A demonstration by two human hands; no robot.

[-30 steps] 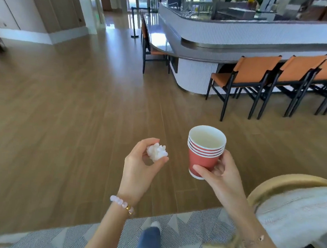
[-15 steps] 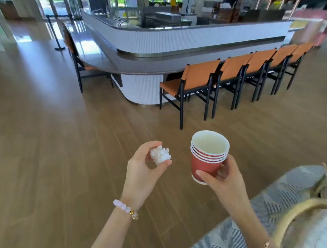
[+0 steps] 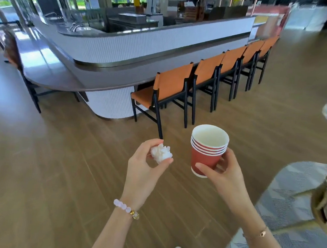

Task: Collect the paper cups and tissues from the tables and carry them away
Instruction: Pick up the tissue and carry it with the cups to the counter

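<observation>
A stack of several red paper cups (image 3: 207, 154) with white rims and white insides is upright in front of me, and my right hand (image 3: 223, 172) grips it around the lower half, thumb on the front. To its left, my left hand (image 3: 144, 167) pinches a crumpled white tissue (image 3: 161, 153) between thumb and fingers. Both hands are raised over the wooden floor, about a cup's width apart.
A curved white bar counter (image 3: 125, 49) with a grey ledge stands ahead. A row of orange chairs (image 3: 166, 93) with black legs lines its right side. A grey patterned rug (image 3: 289, 200) lies at the lower right, beside a blurred woven chair edge (image 3: 325, 203). Open wooden floor spreads left.
The view has swung right and closer to the counter, so the chairs sit nearer the centre. Both hands keep the same hold on the cups and the tissue.
</observation>
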